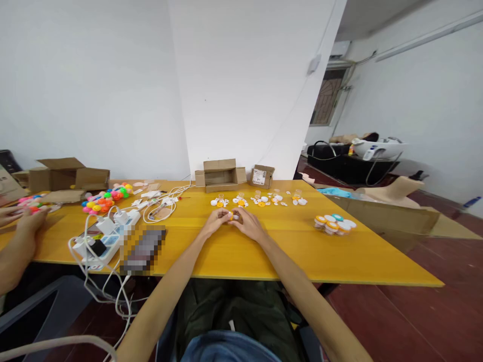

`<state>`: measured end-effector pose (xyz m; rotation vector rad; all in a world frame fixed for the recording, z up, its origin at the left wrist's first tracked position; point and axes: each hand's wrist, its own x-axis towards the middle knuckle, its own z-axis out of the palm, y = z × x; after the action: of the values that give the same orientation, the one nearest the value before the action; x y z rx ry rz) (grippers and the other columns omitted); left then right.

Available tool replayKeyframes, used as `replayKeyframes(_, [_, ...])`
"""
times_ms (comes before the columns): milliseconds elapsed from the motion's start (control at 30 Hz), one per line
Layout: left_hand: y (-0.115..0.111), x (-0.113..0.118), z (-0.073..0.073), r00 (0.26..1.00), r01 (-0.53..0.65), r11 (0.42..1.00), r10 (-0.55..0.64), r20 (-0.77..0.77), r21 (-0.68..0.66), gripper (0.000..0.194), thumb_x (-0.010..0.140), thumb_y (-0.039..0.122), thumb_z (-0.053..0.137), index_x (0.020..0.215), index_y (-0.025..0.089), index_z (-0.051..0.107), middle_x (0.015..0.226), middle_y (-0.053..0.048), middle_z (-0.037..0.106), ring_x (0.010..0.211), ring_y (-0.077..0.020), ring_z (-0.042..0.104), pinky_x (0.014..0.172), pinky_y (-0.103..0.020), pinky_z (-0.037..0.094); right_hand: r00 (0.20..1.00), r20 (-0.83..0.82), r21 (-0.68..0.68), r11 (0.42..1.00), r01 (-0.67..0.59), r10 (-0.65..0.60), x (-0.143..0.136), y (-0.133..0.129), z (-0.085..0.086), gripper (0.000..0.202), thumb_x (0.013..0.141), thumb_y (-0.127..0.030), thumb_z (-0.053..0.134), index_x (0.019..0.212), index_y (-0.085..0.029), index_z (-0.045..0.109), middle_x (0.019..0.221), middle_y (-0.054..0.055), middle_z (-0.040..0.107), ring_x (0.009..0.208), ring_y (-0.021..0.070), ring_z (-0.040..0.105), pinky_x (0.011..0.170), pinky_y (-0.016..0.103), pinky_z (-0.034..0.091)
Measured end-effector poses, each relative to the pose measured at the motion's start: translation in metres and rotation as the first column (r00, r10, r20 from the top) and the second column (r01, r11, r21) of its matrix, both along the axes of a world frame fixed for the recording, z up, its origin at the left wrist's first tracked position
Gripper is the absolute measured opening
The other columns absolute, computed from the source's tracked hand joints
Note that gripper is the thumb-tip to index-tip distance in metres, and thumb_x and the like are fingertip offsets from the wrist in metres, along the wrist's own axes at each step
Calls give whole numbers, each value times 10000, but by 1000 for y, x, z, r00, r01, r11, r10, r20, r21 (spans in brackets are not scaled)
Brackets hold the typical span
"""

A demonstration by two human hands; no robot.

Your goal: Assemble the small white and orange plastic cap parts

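Orange-and-white piece point(231, 215) could slip from between two hands

The piece is at the meeting fingertips of the left hand point(217, 221) and the right hand point(248, 224), over the surface point(287, 256) and in front of the person's body. Each grip looks closed on it, and the fingers cover so much that its exact form cannot be told. Uneven pressure from the two sides could make it pop loose and roll; its small size makes that likelier.

Just beyond the fingertips lie loose parts point(261, 203), white and orange, in small heaps, with see-through cups point(298, 193) among them. A dropped piece could get lost there, since the colours match, and knuckles pushed forward could mix neighbouring heaps or tip a cup.

To the right, well apart from the hands, jars point(332, 229) sit stacked close together; a wide swing of the right forearm could topple the upper ones.

To the left, a phone point(145, 250) lies near the front edge, beside a power strip point(126, 225), with cables point(127, 277) hanging over that edge. An elbow caught in a loop could drag either down. Farther left, a co-worker's hand point(32, 222) is near bright balls point(103, 205), which could roll if nudged.
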<state>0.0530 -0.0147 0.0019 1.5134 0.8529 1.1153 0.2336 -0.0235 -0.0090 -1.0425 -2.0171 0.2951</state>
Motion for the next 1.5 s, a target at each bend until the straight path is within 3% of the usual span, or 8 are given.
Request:
replayKeyframes(167, [1, 1, -2, 1000, 8, 1000, -7, -22, 23, 449, 666, 557, 830, 823, 156, 703, 830, -57, 737, 803, -189, 661, 780, -300, 506, 999, 43, 14, 1000, 12, -13, 0, -2, 2, 163, 863, -233, 649, 1024, -248, 665, 1015, 49, 721, 916, 216, 669, 808, 322, 517])
replayKeyframes(433, [5, -1, -6, 996, -43, 997, 47, -70, 58, 441, 725, 588, 771, 753, 157, 680, 698, -14, 673, 707, -162, 623, 730, -288, 496, 997, 57, 77, 996, 45, -50, 0, -2, 0, 157, 861, -226, 651, 1016, -254, 662, 1009, 48, 715, 916, 217, 664, 807, 326, 521])
replayKeyframes(700, [5, -2, -4, 999, -12, 993, 18, -50, 114, 391, 687, 479, 836, 897, 176, 706, 935, -47, 731, 917, -199, 662, 847, -306, 511, 997, 53, 67, 996, 55, -59, 0, -2, 0, 159, 869, -218, 626, 1020, -255, 660, 1007, 46, 718, 920, 217, 661, 815, 330, 519])
replayKeyframes(933, [6, -1, -6, 990, -39, 994, 53, -129, 105, 407, 753, 565, 751, 813, 164, 717, 812, -37, 719, 818, -194, 643, 819, -318, 498, 995, 68, 68, 996, 62, -67, 0, -2, 1, 155, 878, -232, 619, 1028, -253, 653, 1022, 51, 724, 932, 218, 666, 824, 328, 522])
replayKeyframes(1100, [4, -1, -6, 993, -4, 989, 22, -118, 150, 388, 705, 502, 815, 907, 181, 728, 911, -40, 735, 894, -206, 654, 842, -321, 500, 985, 152, 54, 996, 70, -77, 1, -4, 0, 257, 895, -191, 565, 1137, -245, 634, 1081, 65, 732, 968, 232, 682, 833, 333, 530])
replayKeyframes(1300, [9, -2, -8, 995, -24, 986, 39, -86, 163, 467, 739, 476, 802, 1108, 206, 702, 1031, -56, 721, 972, -224, 663, 912, -355, 500, 942, 276, 141, 977, 160, -194, 1, -4, -4, 463, 966, -229, 456, 1426, -275, 487, 1340, 93, 644, 1033, 236, 682, 849, 347, 544])
replayKeyframes(1400, [12, -2, -11, 993, -44, 987, 59, -99, 153, 478, 737, 482, 800, 1110, 206, 688, 1023, -57, 713, 980, -223, 661, 931, -360, 494, 900, 318, 203, 949, 242, -298, 10, -1, -8, 396, 986, -266, 424, 1363, -267, 548, 1322, 106, 647, 1048, 246, 675, 865, 360, 540])
replayKeyframes(1500, [12, -1, -11, 987, -47, 988, 68, -143, 148, 463, 724, 493, 802, 1071, 205, 694, 1002, -57, 715, 993, -227, 657, 922, -349, 492, 858, 325, 269, 909, 318, -397, 31, 1, -12, 316, 991, -297, 430, 1237, -224, 613, 1170, 130, 705, 1013, 258, 676, 886, 380, 530])
